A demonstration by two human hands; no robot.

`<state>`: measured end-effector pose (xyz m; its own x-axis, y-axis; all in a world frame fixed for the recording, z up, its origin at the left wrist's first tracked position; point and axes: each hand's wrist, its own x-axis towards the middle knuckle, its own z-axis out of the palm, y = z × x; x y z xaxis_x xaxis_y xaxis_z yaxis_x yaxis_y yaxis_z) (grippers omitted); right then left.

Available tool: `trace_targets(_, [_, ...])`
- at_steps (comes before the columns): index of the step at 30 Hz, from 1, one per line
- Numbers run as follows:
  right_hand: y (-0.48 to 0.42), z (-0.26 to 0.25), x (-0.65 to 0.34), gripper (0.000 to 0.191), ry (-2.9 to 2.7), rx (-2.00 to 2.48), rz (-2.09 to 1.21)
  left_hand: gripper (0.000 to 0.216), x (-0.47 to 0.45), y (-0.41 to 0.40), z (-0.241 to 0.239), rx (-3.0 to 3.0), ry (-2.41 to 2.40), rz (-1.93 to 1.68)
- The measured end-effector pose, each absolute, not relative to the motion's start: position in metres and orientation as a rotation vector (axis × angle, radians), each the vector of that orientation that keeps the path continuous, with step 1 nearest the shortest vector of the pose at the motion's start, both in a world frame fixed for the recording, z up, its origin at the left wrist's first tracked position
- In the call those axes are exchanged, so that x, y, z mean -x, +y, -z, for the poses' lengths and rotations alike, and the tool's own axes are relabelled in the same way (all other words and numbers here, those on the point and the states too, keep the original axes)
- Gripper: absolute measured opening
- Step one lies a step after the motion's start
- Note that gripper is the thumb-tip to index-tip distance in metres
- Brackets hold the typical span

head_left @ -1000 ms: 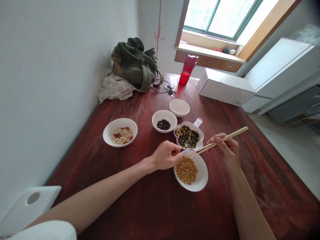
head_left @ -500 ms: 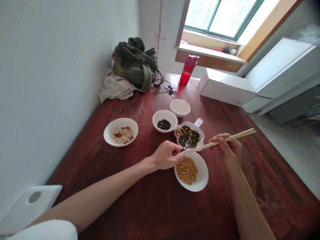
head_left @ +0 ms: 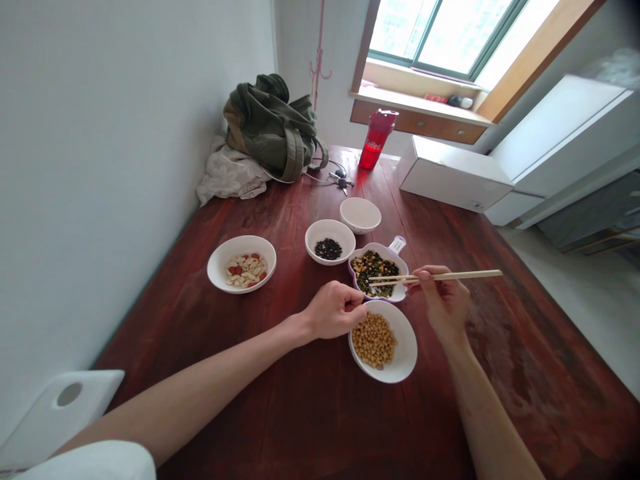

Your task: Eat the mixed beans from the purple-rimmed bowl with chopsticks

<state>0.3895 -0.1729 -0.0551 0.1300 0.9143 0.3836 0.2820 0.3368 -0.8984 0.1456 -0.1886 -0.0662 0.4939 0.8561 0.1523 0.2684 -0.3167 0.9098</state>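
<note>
My right hand (head_left: 443,300) is closed round a pair of wooden chopsticks (head_left: 450,276). Their tips reach left over the purple-rimmed dish of mixed dark and green beans (head_left: 377,270). My left hand (head_left: 333,311) is curled, with its fingers against the rim of the white bowl of yellow soybeans (head_left: 384,341). Behind these stand a white bowl with black beans (head_left: 329,241) and an empty white bowl (head_left: 360,214). To the left sits a white bowl of peanuts and red bits (head_left: 242,263).
All bowls rest on a dark red wooden table (head_left: 280,400). At its far end lie a green bag (head_left: 273,130) on pale cloth, keys (head_left: 340,179), a red bottle (head_left: 375,140) and a white box (head_left: 450,175). A white object (head_left: 55,407) sits at the near left.
My right hand has swung the chopsticks from over the soybean bowl up and back, so their tips now lie level over the mixed-bean dish. My left hand has stayed put.
</note>
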Motion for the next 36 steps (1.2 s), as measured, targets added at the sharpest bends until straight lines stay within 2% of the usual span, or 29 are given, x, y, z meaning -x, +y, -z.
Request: trace_targets(36, [-0.1748,0.0619,-0.3823,0.024,-1.536,1.21,-0.596,0.041,-0.1458,-0.1885,0.0656,-1.83,0.931,-0.809])
